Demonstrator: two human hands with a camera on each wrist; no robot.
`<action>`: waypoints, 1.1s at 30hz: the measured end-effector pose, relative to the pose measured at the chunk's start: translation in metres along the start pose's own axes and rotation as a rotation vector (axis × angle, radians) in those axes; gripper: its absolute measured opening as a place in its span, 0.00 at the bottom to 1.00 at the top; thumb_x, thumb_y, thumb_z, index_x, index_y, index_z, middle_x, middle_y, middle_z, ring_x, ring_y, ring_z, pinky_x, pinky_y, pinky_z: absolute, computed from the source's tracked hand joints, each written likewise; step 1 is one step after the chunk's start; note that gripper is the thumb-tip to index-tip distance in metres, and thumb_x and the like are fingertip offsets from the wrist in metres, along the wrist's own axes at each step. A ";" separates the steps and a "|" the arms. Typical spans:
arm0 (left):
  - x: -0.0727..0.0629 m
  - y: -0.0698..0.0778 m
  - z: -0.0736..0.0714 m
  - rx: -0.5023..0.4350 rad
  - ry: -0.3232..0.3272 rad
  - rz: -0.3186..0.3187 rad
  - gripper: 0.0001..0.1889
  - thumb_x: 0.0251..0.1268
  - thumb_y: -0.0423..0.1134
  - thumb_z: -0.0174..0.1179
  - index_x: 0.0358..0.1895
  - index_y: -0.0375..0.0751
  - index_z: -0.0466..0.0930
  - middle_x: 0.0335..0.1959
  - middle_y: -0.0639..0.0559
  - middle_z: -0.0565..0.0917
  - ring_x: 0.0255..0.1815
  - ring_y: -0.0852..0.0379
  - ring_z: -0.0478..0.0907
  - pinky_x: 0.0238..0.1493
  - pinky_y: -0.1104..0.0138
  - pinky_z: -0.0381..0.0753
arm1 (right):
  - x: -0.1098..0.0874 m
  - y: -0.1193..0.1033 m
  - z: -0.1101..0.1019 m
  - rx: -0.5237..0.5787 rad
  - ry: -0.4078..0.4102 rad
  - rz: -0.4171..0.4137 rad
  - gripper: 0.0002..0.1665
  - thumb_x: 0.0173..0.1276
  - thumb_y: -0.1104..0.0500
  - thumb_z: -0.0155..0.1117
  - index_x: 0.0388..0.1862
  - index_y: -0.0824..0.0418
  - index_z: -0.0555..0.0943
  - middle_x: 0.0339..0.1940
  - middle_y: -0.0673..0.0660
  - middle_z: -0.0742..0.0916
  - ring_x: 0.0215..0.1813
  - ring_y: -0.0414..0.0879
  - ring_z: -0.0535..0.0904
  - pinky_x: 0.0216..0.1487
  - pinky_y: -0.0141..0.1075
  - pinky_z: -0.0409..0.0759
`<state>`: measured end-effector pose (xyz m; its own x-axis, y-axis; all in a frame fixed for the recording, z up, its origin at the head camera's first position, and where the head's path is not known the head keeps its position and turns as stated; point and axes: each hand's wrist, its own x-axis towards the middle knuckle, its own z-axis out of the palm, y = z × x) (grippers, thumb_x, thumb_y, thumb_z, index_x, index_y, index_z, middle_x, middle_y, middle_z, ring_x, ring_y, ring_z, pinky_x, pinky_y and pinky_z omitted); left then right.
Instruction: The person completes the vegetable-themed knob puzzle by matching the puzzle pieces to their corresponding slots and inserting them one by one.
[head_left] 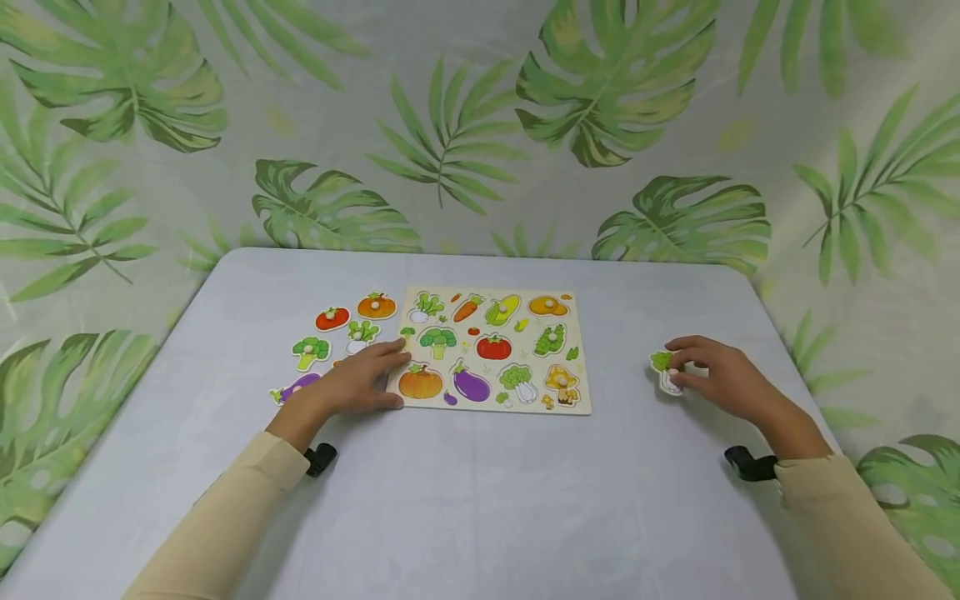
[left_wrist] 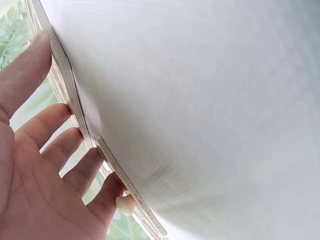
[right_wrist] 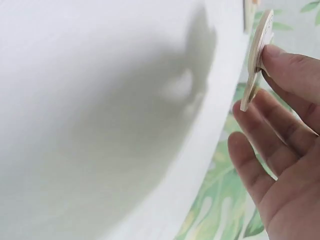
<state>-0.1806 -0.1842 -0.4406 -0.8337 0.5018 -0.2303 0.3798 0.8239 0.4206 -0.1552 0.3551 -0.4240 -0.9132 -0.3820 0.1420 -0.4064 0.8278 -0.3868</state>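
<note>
A flat vegetable puzzle board (head_left: 522, 350) lies near the middle of the table. At its left edge rests my left hand (head_left: 356, 383), fingers spread and fairly straight; thumb and fingertips touch the rim in the left wrist view. Beside the little finger there is a loose piece with a pale knob (left_wrist: 126, 204). Off to the right of the board, my right hand (head_left: 723, 379) pinches a bok choy puzzle piece (head_left: 663, 362) with green leaves and a white stem. The right wrist view shows this piece (right_wrist: 256, 55) edge-on, held off the table above its shadow.
Left of the board lie loose pieces: a tomato (head_left: 332, 318), a pumpkin (head_left: 377, 306), a leafy white radish (head_left: 363, 333), a broccoli (head_left: 311, 352) and an eggplant (head_left: 296, 388) partly behind my left hand. A leaf-patterned cloth (head_left: 480, 225) hangs behind the white table (head_left: 480, 500).
</note>
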 end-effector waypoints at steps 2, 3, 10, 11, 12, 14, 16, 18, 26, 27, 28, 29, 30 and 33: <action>0.000 0.001 0.000 0.001 -0.001 -0.001 0.39 0.60 0.48 0.69 0.74 0.44 0.65 0.80 0.44 0.57 0.81 0.38 0.53 0.78 0.43 0.58 | 0.005 -0.007 -0.002 0.000 -0.005 -0.012 0.07 0.60 0.63 0.73 0.36 0.55 0.84 0.57 0.62 0.84 0.57 0.61 0.81 0.49 0.55 0.84; 0.000 0.001 0.000 -0.001 -0.001 -0.003 0.39 0.60 0.49 0.69 0.74 0.44 0.65 0.80 0.44 0.57 0.81 0.38 0.53 0.78 0.43 0.58 | 0.008 -0.010 -0.002 0.000 -0.010 -0.018 0.07 0.60 0.64 0.72 0.36 0.55 0.84 0.57 0.62 0.84 0.57 0.60 0.81 0.49 0.54 0.84; 0.000 0.001 0.001 -0.005 -0.001 -0.003 0.39 0.60 0.48 0.69 0.74 0.44 0.65 0.80 0.44 0.57 0.81 0.38 0.53 0.78 0.42 0.58 | 0.029 -0.034 -0.004 0.017 -0.061 -0.029 0.07 0.61 0.66 0.71 0.38 0.60 0.86 0.58 0.63 0.84 0.60 0.62 0.80 0.54 0.56 0.82; 0.000 0.001 0.001 -0.007 -0.001 -0.007 0.39 0.60 0.48 0.69 0.74 0.44 0.65 0.80 0.45 0.57 0.81 0.39 0.53 0.78 0.43 0.57 | 0.033 -0.037 -0.004 0.019 -0.071 -0.028 0.07 0.61 0.66 0.71 0.38 0.60 0.86 0.58 0.63 0.84 0.60 0.62 0.80 0.55 0.56 0.82; 0.000 0.001 0.001 -0.002 0.000 -0.005 0.39 0.60 0.48 0.69 0.74 0.44 0.65 0.80 0.44 0.57 0.81 0.38 0.53 0.78 0.43 0.58 | 0.036 -0.040 -0.004 0.021 -0.078 -0.031 0.07 0.61 0.66 0.71 0.38 0.60 0.86 0.58 0.63 0.84 0.61 0.62 0.80 0.56 0.57 0.81; -0.001 0.001 0.001 0.003 0.003 -0.005 0.39 0.60 0.48 0.69 0.74 0.44 0.65 0.80 0.44 0.58 0.81 0.38 0.53 0.78 0.43 0.58 | 0.042 -0.044 -0.002 0.024 -0.093 -0.031 0.07 0.61 0.66 0.71 0.38 0.60 0.86 0.58 0.63 0.84 0.62 0.62 0.79 0.58 0.57 0.81; -0.001 0.001 0.001 0.007 0.003 -0.005 0.39 0.60 0.48 0.69 0.74 0.44 0.65 0.80 0.44 0.58 0.80 0.38 0.54 0.77 0.42 0.58 | 0.048 -0.048 0.000 0.027 -0.113 -0.033 0.06 0.61 0.65 0.71 0.38 0.60 0.86 0.59 0.62 0.84 0.62 0.61 0.79 0.59 0.56 0.80; -0.001 0.001 0.001 0.007 0.002 -0.006 0.39 0.60 0.48 0.69 0.74 0.44 0.65 0.80 0.44 0.58 0.80 0.38 0.53 0.77 0.42 0.58 | 0.055 -0.053 0.002 0.027 -0.136 -0.037 0.06 0.62 0.64 0.71 0.39 0.59 0.86 0.59 0.62 0.83 0.63 0.61 0.79 0.61 0.56 0.80; -0.001 -0.001 -0.001 0.001 0.003 -0.006 0.39 0.61 0.48 0.69 0.75 0.44 0.65 0.81 0.44 0.57 0.81 0.39 0.53 0.78 0.43 0.57 | 0.083 -0.082 0.022 0.035 -0.210 -0.103 0.06 0.62 0.63 0.71 0.38 0.58 0.87 0.59 0.60 0.82 0.64 0.59 0.77 0.64 0.55 0.78; -0.001 -0.001 -0.001 0.000 0.002 -0.005 0.39 0.61 0.48 0.69 0.75 0.44 0.64 0.81 0.45 0.57 0.81 0.39 0.53 0.78 0.43 0.57 | 0.087 -0.086 0.025 0.037 -0.216 -0.117 0.05 0.62 0.63 0.71 0.38 0.58 0.87 0.58 0.60 0.82 0.63 0.59 0.77 0.63 0.55 0.78; -0.001 -0.001 0.000 -0.002 0.001 -0.005 0.39 0.61 0.48 0.69 0.75 0.44 0.64 0.81 0.45 0.57 0.81 0.39 0.53 0.78 0.43 0.57 | 0.090 -0.089 0.028 0.037 -0.225 -0.125 0.05 0.62 0.62 0.72 0.38 0.58 0.87 0.58 0.60 0.82 0.62 0.58 0.77 0.63 0.54 0.79; -0.001 -0.001 0.000 -0.005 0.000 -0.005 0.39 0.61 0.48 0.69 0.75 0.44 0.64 0.81 0.45 0.57 0.81 0.39 0.52 0.78 0.43 0.57 | 0.092 -0.092 0.031 0.037 -0.235 -0.132 0.06 0.62 0.62 0.72 0.39 0.57 0.87 0.58 0.59 0.82 0.62 0.57 0.77 0.63 0.53 0.79; -0.001 -0.001 -0.001 -0.009 -0.001 -0.007 0.39 0.61 0.48 0.69 0.75 0.45 0.64 0.81 0.45 0.57 0.81 0.39 0.52 0.78 0.43 0.57 | 0.095 -0.096 0.033 0.038 -0.245 -0.139 0.06 0.63 0.61 0.72 0.39 0.57 0.88 0.57 0.59 0.82 0.62 0.56 0.77 0.63 0.52 0.79; -0.002 -0.001 -0.001 -0.013 -0.002 -0.009 0.39 0.61 0.49 0.69 0.75 0.45 0.64 0.81 0.45 0.57 0.81 0.39 0.52 0.78 0.43 0.57 | 0.100 -0.104 0.041 0.054 -0.277 -0.139 0.06 0.63 0.61 0.72 0.39 0.57 0.88 0.57 0.58 0.82 0.61 0.55 0.77 0.63 0.51 0.79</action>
<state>-0.1799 -0.1860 -0.4402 -0.8361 0.4953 -0.2357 0.3673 0.8247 0.4300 -0.2032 0.2137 -0.4070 -0.8028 -0.5938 -0.0537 -0.5183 0.7395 -0.4295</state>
